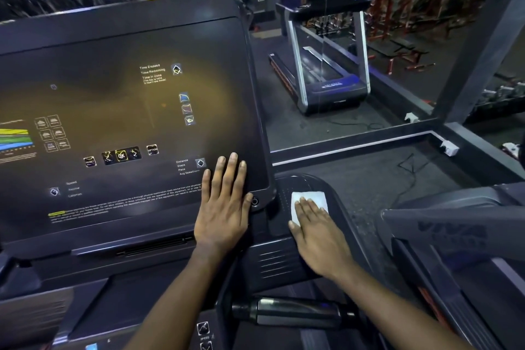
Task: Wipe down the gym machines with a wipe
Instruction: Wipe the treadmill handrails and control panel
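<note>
Head view, looking down over the large dark glossy treadmill console panel (113, 122): your left hand (224, 202) lies flat on its lower right corner, palm down. Its fingers (231, 170) are straight and close together, gripping nothing. Printed labels and small button icons run across the panel. A coloured chart sits at its left edge, and a block of fine white text runs along the bottom, just left of your wrist.

Your right hand (318, 233) is on the dark plastic side wing (284, 187) of the machine, just to the right of the console's corner. Its fingers (308, 207) are stretched out and press down on the white folded wipe (311, 196); they are not curled round it. The wipe lies flat on the wing, its far half showing beyond your fingertips and its near half hidden under your hand. Your two hands are near one another but apart, with the rounded corner of the console between them.

Below your forearms a shiny dark metal handlebar grip (295, 311) runs crosswise, and small speed buttons (203, 332) sit just left of it at the bottom edge. To the right, on the grey speckled floor (369, 167), a thin black cable (412, 176) leads toward a white wall socket (449, 148). Further back stands a second treadmill with silver uprights (326, 79), and behind it are red-framed weight racks (412, 8) in dim light.
</note>
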Motion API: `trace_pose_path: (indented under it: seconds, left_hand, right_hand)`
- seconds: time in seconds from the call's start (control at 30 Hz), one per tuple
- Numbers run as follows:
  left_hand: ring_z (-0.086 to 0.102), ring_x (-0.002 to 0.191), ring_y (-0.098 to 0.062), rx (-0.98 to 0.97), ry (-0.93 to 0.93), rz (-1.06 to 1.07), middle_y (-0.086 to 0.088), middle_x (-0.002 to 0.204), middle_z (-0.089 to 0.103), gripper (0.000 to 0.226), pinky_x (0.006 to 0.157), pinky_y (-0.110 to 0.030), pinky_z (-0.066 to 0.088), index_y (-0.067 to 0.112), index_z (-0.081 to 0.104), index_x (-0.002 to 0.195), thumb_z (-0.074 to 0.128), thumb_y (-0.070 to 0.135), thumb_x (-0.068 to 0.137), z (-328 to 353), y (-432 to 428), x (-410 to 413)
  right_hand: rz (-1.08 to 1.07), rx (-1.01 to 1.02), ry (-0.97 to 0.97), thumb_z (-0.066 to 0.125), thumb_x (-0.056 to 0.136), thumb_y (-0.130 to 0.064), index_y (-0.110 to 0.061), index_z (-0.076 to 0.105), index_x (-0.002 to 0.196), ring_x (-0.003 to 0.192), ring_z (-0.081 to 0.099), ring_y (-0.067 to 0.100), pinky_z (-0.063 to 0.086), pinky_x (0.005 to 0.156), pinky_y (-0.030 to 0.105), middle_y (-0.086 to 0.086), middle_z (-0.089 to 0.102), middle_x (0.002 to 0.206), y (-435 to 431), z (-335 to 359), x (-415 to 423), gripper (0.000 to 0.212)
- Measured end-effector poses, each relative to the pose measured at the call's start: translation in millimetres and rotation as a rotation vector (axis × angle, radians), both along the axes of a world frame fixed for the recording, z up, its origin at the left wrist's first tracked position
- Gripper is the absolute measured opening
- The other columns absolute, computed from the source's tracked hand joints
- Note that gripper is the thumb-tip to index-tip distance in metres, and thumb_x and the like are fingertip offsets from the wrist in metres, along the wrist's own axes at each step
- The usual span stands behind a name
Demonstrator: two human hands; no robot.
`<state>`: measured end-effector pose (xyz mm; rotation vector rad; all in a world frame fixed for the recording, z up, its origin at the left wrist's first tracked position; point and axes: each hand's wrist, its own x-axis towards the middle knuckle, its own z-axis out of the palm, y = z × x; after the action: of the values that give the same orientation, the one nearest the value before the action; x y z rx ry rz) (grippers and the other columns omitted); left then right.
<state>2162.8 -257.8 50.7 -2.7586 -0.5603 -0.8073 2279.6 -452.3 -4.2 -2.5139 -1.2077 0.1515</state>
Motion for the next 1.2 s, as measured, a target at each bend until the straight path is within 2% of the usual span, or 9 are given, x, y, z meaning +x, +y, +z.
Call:
trace_pose_path:
  seconds: [0.13, 0.3, 0.5, 0.67, 0.77, 0.87, 0.97, 1.1, 1.2]
  left_hand:
    - [0.002, 0.157, -0.026, 0.013, -0.001, 0.01, -0.008, 0.17, 0.005, 0.064, 0.126, -0.052, 0.006, 0.011, 0.02, 0.161, 0.037, 0.035, 0.104, 0.9, -1.2, 1.3]
    - [0.003, 0.157, -0.027, 0.009, 0.005, 0.007, -0.008, 0.17, 0.006, 0.064, 0.126, -0.051, 0.004, 0.011, 0.02, 0.161, 0.037, 0.035, 0.104, 1.3, -1.2, 0.8]
    - [0.003, 0.157, -0.027, 0.011, -0.011, 0.002, -0.008, 0.17, 0.007, 0.064, 0.126, -0.051, 0.005, 0.011, 0.02, 0.161, 0.035, 0.035, 0.104, 1.7, -1.1, 0.5]
    - [0.004, 0.157, -0.028, 0.018, -0.005, 0.007, -0.009, 0.17, 0.008, 0.064, 0.126, -0.052, 0.006, 0.01, 0.021, 0.16, 0.038, 0.034, 0.103, 0.8, -1.6, 1.5]
    - [0.003, 0.157, -0.028, 0.023, -0.005, 0.01, -0.009, 0.17, 0.008, 0.065, 0.126, -0.051, 0.004, 0.01, 0.02, 0.161, 0.038, 0.035, 0.103, 0.7, -1.2, 1.4]
    - [0.003, 0.157, -0.028, 0.022, -0.009, 0.002, -0.009, 0.17, 0.008, 0.065, 0.126, -0.051, 0.003, 0.01, 0.02, 0.161, 0.039, 0.034, 0.103, 0.2, -1.3, 1.4]
    - [0.003, 0.157, -0.028, 0.026, -0.01, 0.005, -0.01, 0.17, 0.008, 0.065, 0.126, -0.051, 0.003, 0.01, 0.02, 0.161, 0.037, 0.034, 0.103, -0.4, -0.2, 1.9]
    - [0.003, 0.157, -0.029, 0.033, -0.011, 0.006, -0.01, 0.17, 0.007, 0.065, 0.126, -0.052, 0.005, 0.01, 0.019, 0.161, 0.036, 0.035, 0.103, 0.0, -0.5, 1.9]
    - [0.004, 0.157, -0.029, 0.026, -0.019, -0.005, -0.01, 0.17, 0.008, 0.065, 0.126, -0.052, 0.005, 0.01, 0.02, 0.16, 0.036, 0.035, 0.103, -0.8, -0.4, 1.7]
  right_hand:
    - [-0.019, 0.01, 0.045, 0.008, 0.103, -0.055, -0.013, 0.019, 0.16, 0.155, 0.006, 0.012, 0.005, 0.127, 0.03, 0.0, 0.014, 0.168, -5.9, -3.5, 12.6, 0.072]
    - [-0.028, -0.036, 0.117, 0.021, 0.109, -0.045, -0.008, 0.016, 0.16, 0.156, 0.003, 0.016, 0.001, 0.126, 0.031, 0.005, 0.01, 0.169, 49.4, 2.6, 60.9, 0.063]
    - [0.093, 0.014, 0.003, 0.011, 0.105, -0.051, -0.012, 0.022, 0.16, 0.155, 0.009, 0.012, 0.003, 0.126, 0.029, 0.002, 0.017, 0.167, 7.1, -0.5, 31.7, 0.068]
    - [-0.009, -0.009, 0.081, 0.024, 0.109, -0.042, -0.007, 0.021, 0.159, 0.156, 0.007, 0.017, 0.004, 0.127, 0.033, 0.006, 0.015, 0.168, 46.6, 3.6, 70.1, 0.061]
    - [0.078, -0.008, 0.084, 0.025, 0.11, -0.041, -0.008, 0.02, 0.159, 0.156, 0.006, 0.015, 0.0, 0.125, 0.03, 0.006, 0.014, 0.168, 61.9, 6.6, 65.6, 0.06]
    - [0.232, 0.034, 0.019, 0.025, 0.11, -0.04, -0.013, 0.021, 0.16, 0.155, 0.008, 0.011, -0.004, 0.121, 0.022, 0.001, 0.015, 0.168, 31.7, 4.1, 44.0, 0.057]
    - [0.208, 0.004, -0.019, 0.023, 0.11, -0.041, -0.015, 0.021, 0.16, 0.155, 0.01, 0.01, -0.002, 0.123, 0.023, 0.0, 0.017, 0.167, 13.0, -0.6, 55.6, 0.057]
    - [0.125, -0.054, 0.02, 0.025, 0.11, -0.039, -0.008, 0.019, 0.16, 0.156, 0.008, 0.017, 0.003, 0.126, 0.031, 0.006, 0.014, 0.168, 55.3, 8.3, 78.9, 0.059]
    - [0.208, -0.025, 0.021, 0.024, 0.111, -0.037, -0.011, 0.016, 0.161, 0.156, 0.006, 0.014, -0.002, 0.122, 0.026, 0.004, 0.011, 0.169, 64.9, 8.2, 63.0, 0.057]
